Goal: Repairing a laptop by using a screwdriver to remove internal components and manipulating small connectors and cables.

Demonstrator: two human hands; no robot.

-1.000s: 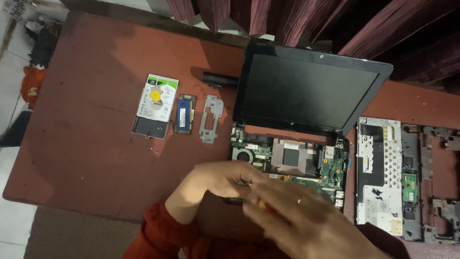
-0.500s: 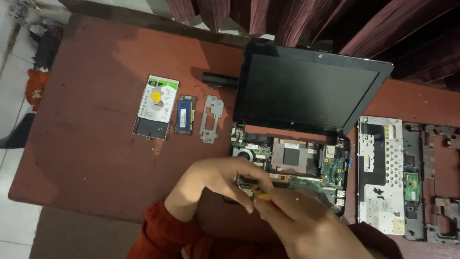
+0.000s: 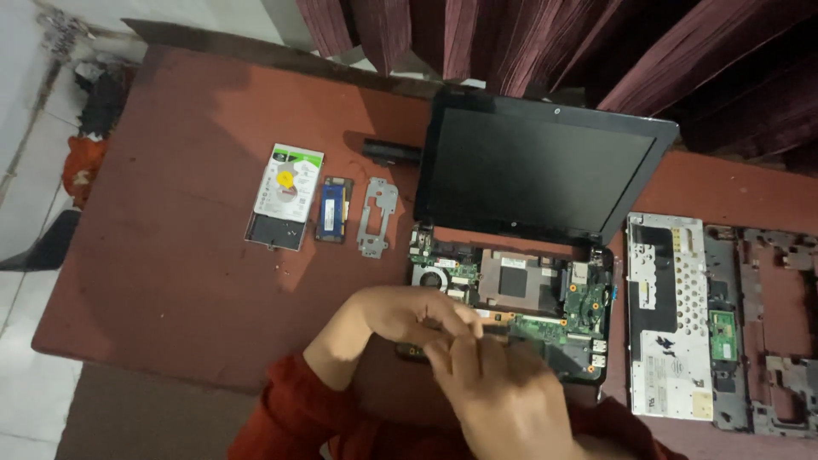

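From the head camera I look down on a reddish-brown table [image 3: 170, 281] where an opened laptop [image 3: 537, 183] sits with its dark screen upright and its green motherboard [image 3: 554, 315] laid bare beneath it. My left hand [image 3: 396, 315] rests over the front left edge of the board, its fingers curled narrow and pressed down near the small cooling fan [image 3: 429, 276]; I cannot tell whether they pinch anything. My right hand [image 3: 503, 388] crosses just beside it, fingers held close together and pointing toward the left hand's fingertips, touching or nearly touching them at the board's front edge; what, if anything, it grips is hidden. Red sleeves [image 3: 298, 417] cover both forearms. To the left of the laptop, well apart from my hands, lie a hard drive [image 3: 285, 200], a blue memory module [image 3: 333, 209] and a grey metal bracket [image 3: 377, 215] in a row, with a black cylindrical battery [image 3: 390, 152] behind them. To the right lie the removed keyboard [image 3: 669, 315], underside up, and the dark case frame [image 3: 767, 328].
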